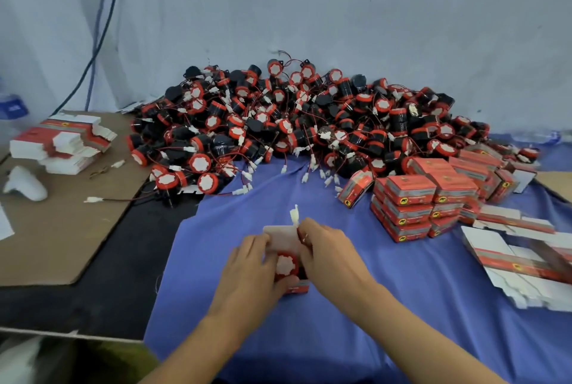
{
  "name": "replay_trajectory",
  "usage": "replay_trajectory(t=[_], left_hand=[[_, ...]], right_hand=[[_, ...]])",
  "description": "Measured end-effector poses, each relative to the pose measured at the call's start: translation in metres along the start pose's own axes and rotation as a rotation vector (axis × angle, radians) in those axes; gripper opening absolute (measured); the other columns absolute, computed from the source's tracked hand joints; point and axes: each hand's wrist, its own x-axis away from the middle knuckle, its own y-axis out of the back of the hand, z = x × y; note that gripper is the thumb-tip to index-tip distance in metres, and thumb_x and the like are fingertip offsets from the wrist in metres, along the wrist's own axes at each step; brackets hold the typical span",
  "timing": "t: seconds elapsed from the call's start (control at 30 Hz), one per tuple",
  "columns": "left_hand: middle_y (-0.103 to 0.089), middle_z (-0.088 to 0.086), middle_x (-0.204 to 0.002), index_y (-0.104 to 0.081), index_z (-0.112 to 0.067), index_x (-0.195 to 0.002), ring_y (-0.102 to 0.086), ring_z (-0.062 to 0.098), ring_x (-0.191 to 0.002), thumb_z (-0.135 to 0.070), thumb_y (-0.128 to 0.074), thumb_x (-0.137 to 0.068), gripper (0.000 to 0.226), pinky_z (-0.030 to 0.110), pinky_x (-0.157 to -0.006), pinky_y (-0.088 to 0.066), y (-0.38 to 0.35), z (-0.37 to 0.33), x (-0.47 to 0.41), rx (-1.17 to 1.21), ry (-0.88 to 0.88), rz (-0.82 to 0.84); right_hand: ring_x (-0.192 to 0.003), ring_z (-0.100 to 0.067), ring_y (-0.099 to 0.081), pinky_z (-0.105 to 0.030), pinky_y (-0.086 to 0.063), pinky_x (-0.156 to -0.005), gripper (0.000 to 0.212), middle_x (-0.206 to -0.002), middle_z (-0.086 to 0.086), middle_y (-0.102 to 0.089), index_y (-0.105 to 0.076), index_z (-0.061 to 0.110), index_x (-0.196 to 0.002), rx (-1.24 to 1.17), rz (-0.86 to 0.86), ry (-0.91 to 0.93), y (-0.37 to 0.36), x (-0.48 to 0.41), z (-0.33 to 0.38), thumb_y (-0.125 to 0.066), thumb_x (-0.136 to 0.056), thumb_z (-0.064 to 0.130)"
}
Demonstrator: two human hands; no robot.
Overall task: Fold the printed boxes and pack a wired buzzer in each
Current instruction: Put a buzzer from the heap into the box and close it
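My left hand (252, 272) grips an open red printed box (298, 288) from the left, its white flap (283, 236) standing up. A red-and-white buzzer (286, 263) sits in the box's mouth. My right hand (328, 255) holds the box's right side and pinches the buzzer's wire, whose white connector (294, 215) sticks up above the fingers. Both hands are over the blue cloth (387, 306). A large heap of wired buzzers (297, 123) lies behind them.
Packed red boxes (424, 201) are stacked at the right. Flat unfolded boxes lie at the far right (523, 263) and in a stack on the cardboard sheet at the left (62, 143). A white object (26, 183) and a loose connector (94, 199) lie on the cardboard.
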Motion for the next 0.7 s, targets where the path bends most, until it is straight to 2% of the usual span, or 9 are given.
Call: replay_trajectory(t=[0.1,0.2,0.3,0.37,0.43,0.5,0.57,0.63,0.7], left_hand=[[-0.070,0.003,-0.102,-0.077,-0.018,-0.079,-0.065,0.024,-0.095,-0.048,-0.092,-0.065,0.036,0.036,-0.063,-0.055,0.000,-0.010,0.002,-0.123,-0.006,0.015],[-0.067,0.000,-0.095,-0.076,-0.021,-0.081,-0.047,0.024,-0.094,-0.029,-0.094,-0.059,0.029,0.036,-0.060,-0.051,-0.008,-0.014,0.005,-0.181,-0.032,-0.005],[-0.065,0.000,-0.098,-0.076,-0.022,-0.096,-0.052,0.025,-0.091,-0.020,-0.089,-0.059,0.039,0.037,-0.062,-0.051,-0.013,-0.017,0.008,-0.144,-0.001,-0.028],[-0.064,0.003,-0.096,-0.075,-0.016,-0.098,-0.060,0.028,-0.085,-0.015,-0.090,-0.051,0.050,0.038,-0.061,-0.052,-0.015,-0.018,0.009,-0.110,0.051,-0.020],[-0.064,0.007,-0.097,-0.075,-0.014,-0.095,-0.064,0.031,-0.085,-0.012,-0.092,-0.043,0.055,0.041,-0.063,-0.053,-0.016,-0.020,0.010,-0.138,0.105,0.020],[-0.065,0.011,-0.102,-0.074,-0.015,-0.099,-0.065,0.035,-0.089,-0.016,-0.094,-0.047,0.056,0.043,-0.065,-0.053,-0.019,-0.019,0.011,-0.157,0.158,0.067],[-0.067,0.013,-0.113,-0.075,-0.022,-0.108,-0.065,0.037,-0.096,-0.027,-0.092,-0.059,0.052,0.045,-0.070,-0.053,-0.021,-0.017,0.014,-0.175,0.197,0.133],[-0.067,0.013,-0.119,-0.076,-0.026,-0.110,-0.066,0.038,-0.099,-0.033,-0.091,-0.065,0.047,0.046,-0.072,-0.054,-0.025,-0.017,0.016,-0.165,0.197,0.152],[-0.069,0.013,-0.119,-0.078,-0.029,-0.108,-0.069,0.039,-0.098,-0.037,-0.094,-0.065,0.047,0.046,-0.068,-0.056,-0.024,-0.017,0.018,-0.106,0.208,0.139]], right_hand=[[-0.070,-0.028,-0.044,-0.035,-0.023,-0.054,0.028,-0.073,0.002,-0.040,-0.033,0.021,-0.071,0.054,0.033,-0.035,0.002,-0.005,0.007,-0.050,-0.092,0.013],[-0.063,-0.019,-0.034,-0.027,-0.018,-0.049,0.032,-0.078,0.005,-0.035,-0.031,0.024,-0.069,0.070,0.071,-0.083,-0.002,-0.008,0.017,-0.053,-0.092,0.015],[-0.069,-0.023,-0.037,-0.027,-0.016,-0.048,0.014,-0.085,0.002,-0.040,-0.037,0.019,-0.088,0.102,0.048,-0.106,-0.010,-0.011,0.029,-0.048,-0.096,0.015],[-0.075,-0.026,-0.044,-0.029,-0.021,-0.048,0.008,-0.089,-0.003,-0.049,-0.044,0.017,-0.099,0.127,0.073,-0.096,-0.014,-0.014,0.037,-0.048,-0.096,0.011],[-0.092,-0.030,-0.057,-0.029,-0.034,-0.057,0.028,-0.105,-0.009,-0.058,-0.049,0.012,-0.120,0.180,0.098,-0.108,-0.019,-0.020,0.040,-0.051,-0.093,0.004],[-0.105,-0.032,-0.060,-0.032,-0.039,-0.067,0.050,-0.118,-0.012,-0.057,-0.036,0.006,-0.141,0.141,0.036,-0.210,-0.020,-0.025,0.035,-0.054,-0.094,0.002],[-0.092,-0.032,-0.059,-0.031,-0.037,-0.059,0.053,-0.103,-0.010,-0.058,-0.027,0.008,-0.139,0.054,-0.063,-0.285,-0.018,-0.030,0.027,-0.051,-0.093,-0.001],[-0.072,-0.028,-0.051,-0.029,-0.027,-0.048,0.046,-0.081,-0.006,-0.051,-0.028,0.009,-0.132,-0.026,-0.102,-0.317,-0.014,-0.032,0.020,-0.045,-0.091,-0.006],[-0.063,-0.023,-0.047,-0.030,-0.025,-0.045,0.051,-0.075,-0.007,-0.051,-0.027,0.014,-0.135,-0.145,-0.144,-0.336,-0.013,-0.028,0.018,-0.043,-0.091,-0.006]])
